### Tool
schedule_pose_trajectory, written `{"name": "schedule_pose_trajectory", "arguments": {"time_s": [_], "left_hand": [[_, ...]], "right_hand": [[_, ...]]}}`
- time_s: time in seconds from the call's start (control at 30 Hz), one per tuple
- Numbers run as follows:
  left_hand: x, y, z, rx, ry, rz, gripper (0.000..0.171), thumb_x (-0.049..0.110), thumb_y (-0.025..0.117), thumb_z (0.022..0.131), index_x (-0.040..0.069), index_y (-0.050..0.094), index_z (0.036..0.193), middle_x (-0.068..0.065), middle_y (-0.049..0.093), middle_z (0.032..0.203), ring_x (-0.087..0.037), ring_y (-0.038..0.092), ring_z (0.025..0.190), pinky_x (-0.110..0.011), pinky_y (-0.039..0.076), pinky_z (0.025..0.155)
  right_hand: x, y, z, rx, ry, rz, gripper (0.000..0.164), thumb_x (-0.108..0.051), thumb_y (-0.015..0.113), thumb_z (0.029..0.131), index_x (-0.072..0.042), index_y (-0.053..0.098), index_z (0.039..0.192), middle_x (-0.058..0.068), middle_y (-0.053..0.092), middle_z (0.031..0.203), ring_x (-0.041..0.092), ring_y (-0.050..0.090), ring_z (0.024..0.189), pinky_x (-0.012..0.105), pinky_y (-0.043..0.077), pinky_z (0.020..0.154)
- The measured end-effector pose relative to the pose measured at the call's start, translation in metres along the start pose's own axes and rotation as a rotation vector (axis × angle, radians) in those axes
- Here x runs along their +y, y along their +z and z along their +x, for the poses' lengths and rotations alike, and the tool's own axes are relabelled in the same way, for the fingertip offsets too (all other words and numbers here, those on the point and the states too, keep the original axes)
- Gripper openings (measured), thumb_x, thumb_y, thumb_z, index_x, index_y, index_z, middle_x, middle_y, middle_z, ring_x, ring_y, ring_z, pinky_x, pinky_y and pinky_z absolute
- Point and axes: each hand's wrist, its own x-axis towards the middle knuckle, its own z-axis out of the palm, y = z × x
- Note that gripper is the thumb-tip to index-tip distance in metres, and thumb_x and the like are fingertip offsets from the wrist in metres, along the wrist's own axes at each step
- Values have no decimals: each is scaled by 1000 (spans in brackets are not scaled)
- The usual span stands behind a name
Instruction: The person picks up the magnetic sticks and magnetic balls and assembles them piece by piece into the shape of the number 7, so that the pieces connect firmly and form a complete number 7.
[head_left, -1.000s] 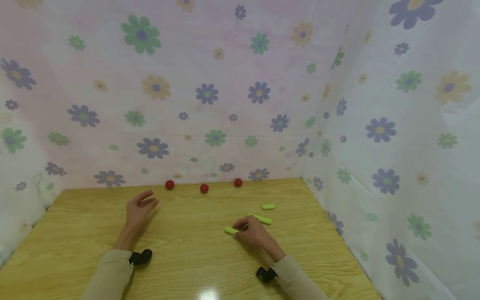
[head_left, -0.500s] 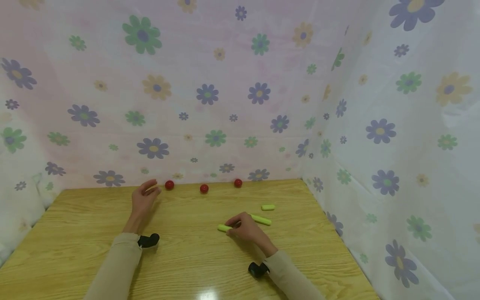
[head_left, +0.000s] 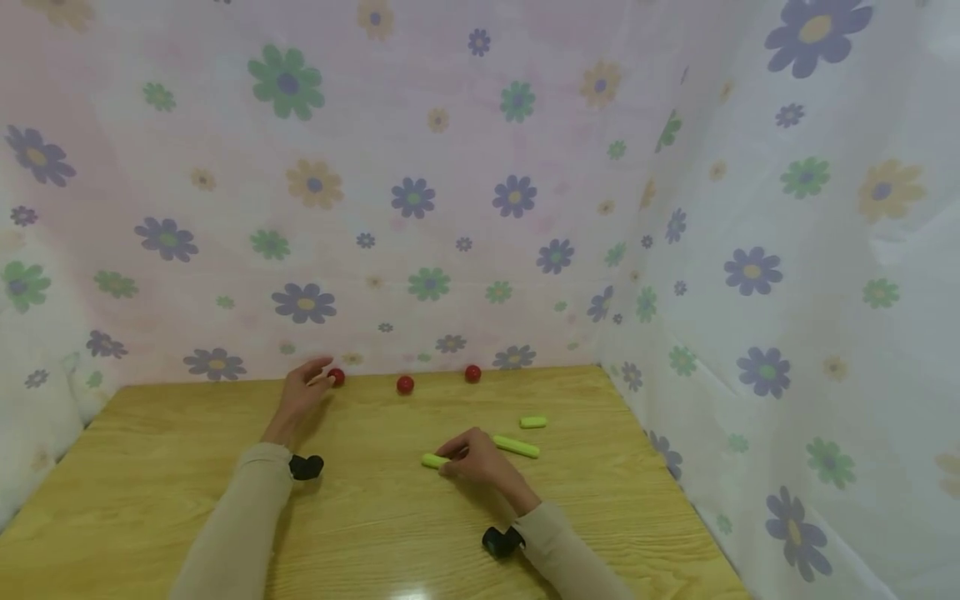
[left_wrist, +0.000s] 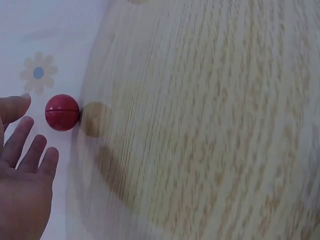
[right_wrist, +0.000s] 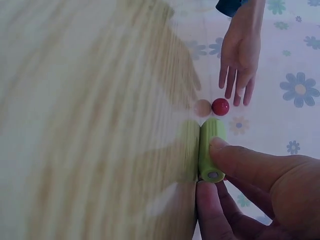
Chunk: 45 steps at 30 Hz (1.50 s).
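My left hand (head_left: 302,395) reaches to the back edge of the table with its fingers extended. Its fingertips are right at a small red ball (head_left: 337,377); a dark seam crosses the ball in the left wrist view, where a small gap shows between it and the hand (left_wrist: 25,165). Thumb and fingers of my right hand (head_left: 480,462) pinch a short lime-green cylinder (head_left: 432,460) low over the tabletop. In the right wrist view this cylinder (right_wrist: 212,152) has lengthwise ridges and a grey round spot on its end; the thumb (right_wrist: 240,155) lies across it.
Two more red balls, a middle one (head_left: 405,384) and a right one (head_left: 472,373), sit along the back edge. Right of my right hand lie a longer green stick (head_left: 516,447) and a short one (head_left: 533,422). Flowered cloth (head_left: 465,167) hangs behind the wooden table (head_left: 375,517).
My left hand has moved forward and right, up to the leftmost red ball. My right hand has slid left with the green cylinder in its fingers. The view has tilted slightly.
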Motion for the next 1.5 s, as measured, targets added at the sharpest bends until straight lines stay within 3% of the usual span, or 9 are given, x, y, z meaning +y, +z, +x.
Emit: {"name": "schedule_pose_trajectory", "arguments": {"time_s": [0.1,0.23,0.43,0.6,0.77,1.03,1.27,1.5], "left_hand": [[-3,4,1,-51,-22,32,48,-1,50,105,-10,40,150,-33,29,159,-50,35,143,-45,47,106],[-8,10,1,-86,-14,129,45,-2,45,105,-14,40,149,-34,31,157,-49,35,143,-33,48,100],[-11,17,-3,-24,103,304,38,-6,46,103,-18,50,138,-37,43,146,-53,41,136,-59,42,109],[-9,15,-11,16,157,371,29,-6,56,99,-17,60,126,-34,60,122,-48,57,115,-57,50,98],[-11,13,-18,9,179,366,24,-5,66,95,-13,66,117,-28,66,111,-41,62,102,-49,55,87],[-6,7,-32,-49,11,201,30,-1,66,97,-10,64,125,-29,61,123,-43,61,114,-35,58,85],[-8,6,-43,-63,-47,133,41,3,66,98,-9,56,136,-29,60,127,-41,61,117,-28,57,83],[-11,9,-53,-82,-49,142,44,18,63,103,-6,55,139,-23,62,127,-36,60,117,-28,57,84]], "right_hand": [[0,2,2,-12,20,5,19,-7,81,86,-4,80,106,10,77,102,14,68,85,28,57,74],[2,1,5,-18,58,2,18,-7,81,86,-6,81,104,8,77,102,13,67,84,28,56,73],[6,0,7,-31,41,19,17,-8,81,86,-7,81,104,7,77,102,11,68,83,25,56,72],[9,1,9,-54,10,22,18,-10,80,88,-7,80,105,7,77,104,12,69,85,25,56,73],[9,1,9,-74,-2,13,19,-11,79,89,-6,80,107,8,76,105,13,68,85,25,55,72],[11,-3,7,-79,-25,-1,21,-13,77,91,-8,79,112,5,76,107,9,66,87,26,55,75],[12,-1,7,-80,-2,-4,19,-11,70,96,-5,77,113,5,75,106,8,65,86,25,54,75],[4,1,4,-57,39,-30,24,-12,60,103,2,73,118,12,73,109,14,66,90,30,55,76]]}}
